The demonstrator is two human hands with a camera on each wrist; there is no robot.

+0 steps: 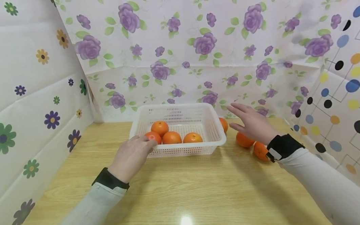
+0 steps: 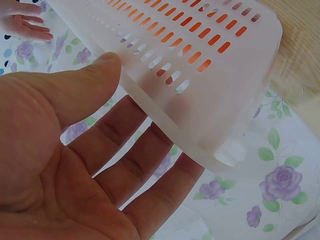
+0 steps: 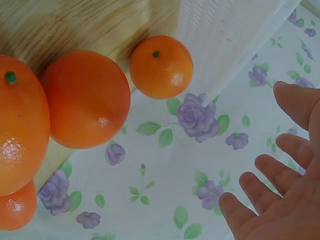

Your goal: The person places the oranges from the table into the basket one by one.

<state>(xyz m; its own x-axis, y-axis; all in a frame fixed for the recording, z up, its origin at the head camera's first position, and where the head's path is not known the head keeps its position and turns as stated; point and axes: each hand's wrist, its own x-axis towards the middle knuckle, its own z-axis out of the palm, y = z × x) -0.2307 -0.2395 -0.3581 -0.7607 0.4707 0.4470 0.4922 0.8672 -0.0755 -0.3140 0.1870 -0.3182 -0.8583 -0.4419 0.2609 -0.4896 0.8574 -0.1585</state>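
A white perforated plastic basket (image 1: 173, 107) stands on the table with several oranges (image 1: 171, 138) inside, toward its left and near side. At the basket's near left corner is my left hand (image 1: 131, 158). The left wrist view shows its thumb (image 2: 92, 82) and fingers gripping the basket rim (image 2: 170, 127). My right hand (image 1: 254, 122) hovers past the basket's right end, fingers spread and holding nothing. Below and around it lie loose oranges: one against the basket's right side (image 1: 224, 124), another under the palm (image 1: 245, 140), and one by the wrist (image 1: 260, 151).
The wooden table (image 1: 183, 183) extends toward me from the basket. A curtain with purple flowers (image 1: 205, 43) hangs behind. Patterned sheets close off the left (image 1: 36, 110) and the right (image 1: 344, 93). Black bands circle both wrists.
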